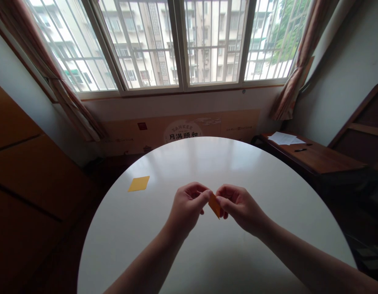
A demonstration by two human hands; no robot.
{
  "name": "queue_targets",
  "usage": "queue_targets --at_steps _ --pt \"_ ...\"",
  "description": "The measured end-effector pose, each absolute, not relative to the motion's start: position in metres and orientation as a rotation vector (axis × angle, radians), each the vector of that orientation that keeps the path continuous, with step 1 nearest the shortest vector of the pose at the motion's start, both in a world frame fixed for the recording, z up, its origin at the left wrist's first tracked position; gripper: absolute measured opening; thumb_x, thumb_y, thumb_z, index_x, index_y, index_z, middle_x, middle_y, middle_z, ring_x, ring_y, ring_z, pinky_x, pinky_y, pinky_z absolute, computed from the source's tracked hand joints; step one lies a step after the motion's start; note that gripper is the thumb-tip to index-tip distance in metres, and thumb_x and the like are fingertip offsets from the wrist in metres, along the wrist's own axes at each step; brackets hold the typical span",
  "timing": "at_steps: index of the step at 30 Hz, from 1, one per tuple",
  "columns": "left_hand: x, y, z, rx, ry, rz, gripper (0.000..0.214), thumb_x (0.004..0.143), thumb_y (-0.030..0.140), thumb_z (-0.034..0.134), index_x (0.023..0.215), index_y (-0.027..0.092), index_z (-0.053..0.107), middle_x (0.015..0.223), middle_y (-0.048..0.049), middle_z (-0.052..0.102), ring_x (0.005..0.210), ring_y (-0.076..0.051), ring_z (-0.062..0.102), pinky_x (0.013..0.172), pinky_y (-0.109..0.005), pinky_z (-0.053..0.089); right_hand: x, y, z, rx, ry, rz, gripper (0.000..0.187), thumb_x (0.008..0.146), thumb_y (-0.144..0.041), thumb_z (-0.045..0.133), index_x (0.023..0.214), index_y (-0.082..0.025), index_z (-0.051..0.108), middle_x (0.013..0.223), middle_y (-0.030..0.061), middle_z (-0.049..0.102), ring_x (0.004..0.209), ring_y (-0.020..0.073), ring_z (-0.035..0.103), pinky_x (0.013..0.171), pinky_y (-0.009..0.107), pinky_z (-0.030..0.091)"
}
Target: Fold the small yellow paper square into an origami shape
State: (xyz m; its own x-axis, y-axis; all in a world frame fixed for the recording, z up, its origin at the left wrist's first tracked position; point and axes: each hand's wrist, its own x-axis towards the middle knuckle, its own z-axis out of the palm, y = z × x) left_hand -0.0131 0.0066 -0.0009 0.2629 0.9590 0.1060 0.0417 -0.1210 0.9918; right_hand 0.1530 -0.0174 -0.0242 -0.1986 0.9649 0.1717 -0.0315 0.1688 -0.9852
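Note:
Between my two hands, above the table, is a small folded piece of orange paper [214, 206] with a pointed lower end. My left hand [192, 202] pinches its upper left edge between thumb and fingers. From the other side, my right hand [238, 204] grips its right edge, the thumb on top and the fingers curled behind. The fingertips hide part of the paper, so its full folded shape does not show. Off to the left on the tabletop lies a flat yellow-orange square of paper [139, 183], apart from both hands.
The round white table [189, 163] fills the middle. To the right stands a brown wooden bench [323, 157] bearing white sheets [285, 138] and a dark pen [301, 150]. A wooden cabinet [23, 171] is at the left, and a barred window [176, 45] with curtains lies ahead.

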Motion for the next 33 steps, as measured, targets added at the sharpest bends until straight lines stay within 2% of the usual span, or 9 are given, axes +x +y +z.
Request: queue_targets --at_steps 4,11,15,25,33 --pt "-0.017 0.011 0.004 1.360 0.997 1.101 0.019 0.071 0.032 0.072 0.067 0.014 0.068 0.053 0.0019 0.056 0.049 -0.010 0.048 0.043 -0.018 0.040 0.153 -0.019 -0.026 -1.000 -1.463 1.212 0.015 0.088 -0.027 0.063 0.077 -0.016 0.061 0.063 -0.0012 0.063 0.054 0.0114 0.059 0.050 0.022 0.046" --pt "-0.020 0.016 0.005 1.220 1.013 1.180 0.023 0.070 0.036 0.077 0.071 0.014 0.069 0.058 0.0012 0.059 0.052 -0.009 0.047 0.042 -0.017 0.039 0.151 -0.017 -0.030 -0.941 -1.394 1.183 0.021 0.089 -0.039 0.064 0.088 -0.017 0.062 0.072 0.0002 0.064 0.057 0.0122 0.059 0.047 0.022 0.047" --pt "-0.016 0.015 0.002 1.210 1.009 1.203 0.025 0.071 0.038 0.077 0.075 0.014 0.071 0.059 0.0013 0.060 0.050 -0.009 0.045 0.042 -0.018 0.038 0.152 -0.015 -0.031 -0.930 -1.362 1.171 0.024 0.087 -0.040 0.068 0.091 -0.017 0.063 0.070 -0.0002 0.063 0.059 0.0134 0.061 0.048 0.022 0.048" --pt "-0.015 0.013 -0.004 1.448 0.939 1.024 0.028 0.077 0.041 0.074 0.077 0.014 0.072 0.057 0.0011 0.058 0.049 -0.010 0.046 0.042 -0.020 0.039 0.151 -0.014 -0.031 -0.974 -1.286 1.194 0.022 0.084 -0.038 0.068 0.080 -0.018 0.062 0.061 -0.0020 0.060 0.053 0.0125 0.056 0.047 0.024 0.046" --pt "-0.015 0.013 -0.006 1.595 0.976 0.921 0.030 0.083 0.041 0.067 0.075 0.012 0.072 0.064 -0.0042 0.067 0.050 -0.010 0.048 0.045 -0.020 0.040 0.152 -0.014 -0.028 -1.023 -1.353 1.243 0.022 0.085 -0.037 0.064 0.077 -0.016 0.062 0.060 -0.0030 0.058 0.051 0.0104 0.052 0.046 0.022 0.044"
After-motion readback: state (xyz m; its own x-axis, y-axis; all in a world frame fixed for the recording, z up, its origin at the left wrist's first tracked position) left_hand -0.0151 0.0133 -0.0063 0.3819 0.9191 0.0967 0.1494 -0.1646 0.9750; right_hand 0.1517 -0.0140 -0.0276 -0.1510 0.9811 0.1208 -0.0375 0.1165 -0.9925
